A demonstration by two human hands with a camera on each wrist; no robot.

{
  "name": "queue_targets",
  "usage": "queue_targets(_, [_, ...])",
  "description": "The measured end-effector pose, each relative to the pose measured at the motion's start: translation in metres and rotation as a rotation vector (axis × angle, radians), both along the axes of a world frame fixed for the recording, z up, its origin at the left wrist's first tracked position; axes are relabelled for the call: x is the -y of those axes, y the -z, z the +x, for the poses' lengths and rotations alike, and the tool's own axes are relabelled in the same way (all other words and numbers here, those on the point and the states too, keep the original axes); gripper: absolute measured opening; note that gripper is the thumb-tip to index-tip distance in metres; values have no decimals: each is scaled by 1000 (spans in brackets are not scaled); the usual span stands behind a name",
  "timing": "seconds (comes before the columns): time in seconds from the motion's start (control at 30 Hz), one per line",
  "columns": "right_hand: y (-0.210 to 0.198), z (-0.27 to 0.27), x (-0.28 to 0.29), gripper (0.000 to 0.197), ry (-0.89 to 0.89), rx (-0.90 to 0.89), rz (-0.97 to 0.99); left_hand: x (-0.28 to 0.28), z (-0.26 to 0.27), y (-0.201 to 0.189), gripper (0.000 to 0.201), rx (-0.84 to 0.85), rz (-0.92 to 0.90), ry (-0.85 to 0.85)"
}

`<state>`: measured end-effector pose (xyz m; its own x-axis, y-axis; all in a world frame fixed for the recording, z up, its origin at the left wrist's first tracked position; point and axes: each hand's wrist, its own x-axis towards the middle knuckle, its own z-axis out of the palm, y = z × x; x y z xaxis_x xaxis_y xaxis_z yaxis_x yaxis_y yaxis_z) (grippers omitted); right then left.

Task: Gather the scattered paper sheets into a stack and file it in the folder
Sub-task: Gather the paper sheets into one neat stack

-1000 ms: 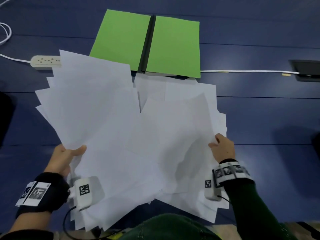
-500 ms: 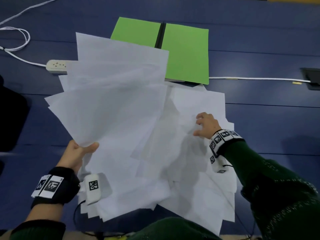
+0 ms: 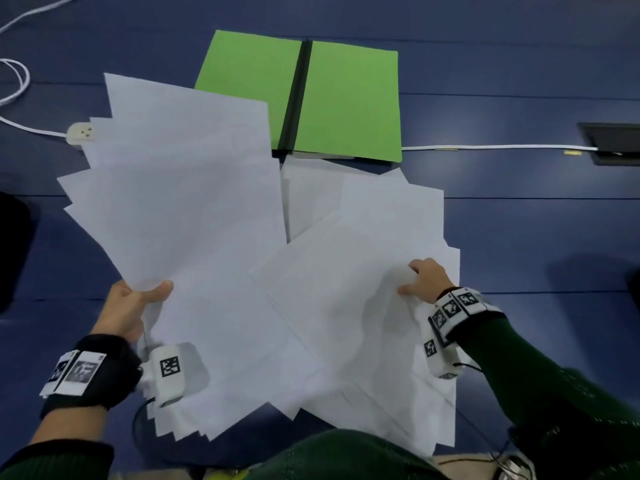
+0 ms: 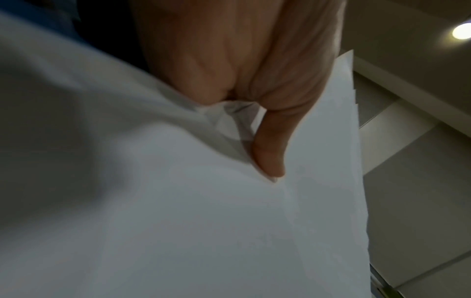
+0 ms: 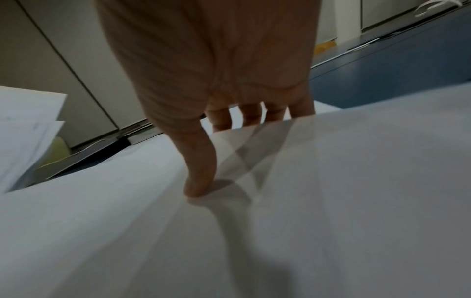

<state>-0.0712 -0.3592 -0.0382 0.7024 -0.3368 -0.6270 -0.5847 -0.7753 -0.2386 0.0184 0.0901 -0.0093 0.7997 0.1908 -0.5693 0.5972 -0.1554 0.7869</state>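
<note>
A fanned bundle of white paper sheets is lifted at the left, and my left hand pinches its near edge, thumb on top. More white sheets lie spread on the blue table at the right. My right hand pinches the right edge of the top sheets there, thumb on top and fingers underneath. The green folder lies open and flat behind the papers, its black spine in the middle. The lifted bundle hides the folder's near left corner.
A white power strip peeks out left of the lifted sheets, its cord running off left. A white cable leads right to a dark floor box. The blue table stretches right of the papers.
My right hand has moved back from the middle of the pile to its right edge and taken hold of the top sheets. The left hand's bundle has tilted slightly left, uncovering more of the folder.
</note>
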Motion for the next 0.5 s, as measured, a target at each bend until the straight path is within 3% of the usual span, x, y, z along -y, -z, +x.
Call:
queue_targets(0.03, [-1, -5, -7, 68, -7, -37, -38, -1, -2, 2, 52, -16, 15, -4])
queue_targets(0.07, [-1, -10, -16, 71, 7, -60, -57, 2, -4, 1, 53, -22, 20, -8])
queue_targets(0.13, [1, -17, -27, 67, 55, -35, -18, 9, -6, 1, 37, -25, 5, 14])
queue_targets(0.2, [3, -23, -23, 60, 133, 6, 54, 13, -6, 0, 36, -8, 20, 29])
queue_targets(0.27, [0, -31, -6, 60, 293, 58, 68, 6, -3, -2, 48, 1, 28, 19])
queue_targets(0.37, [-9, -50, 28, 46, 556, 163, -27, -12, 3, -8, 48, -5, 72, 4])
queue_targets(0.5, [-10, -77, 50, 35, 793, 26, -12, -22, 8, -15, 37, 19, 150, 16])
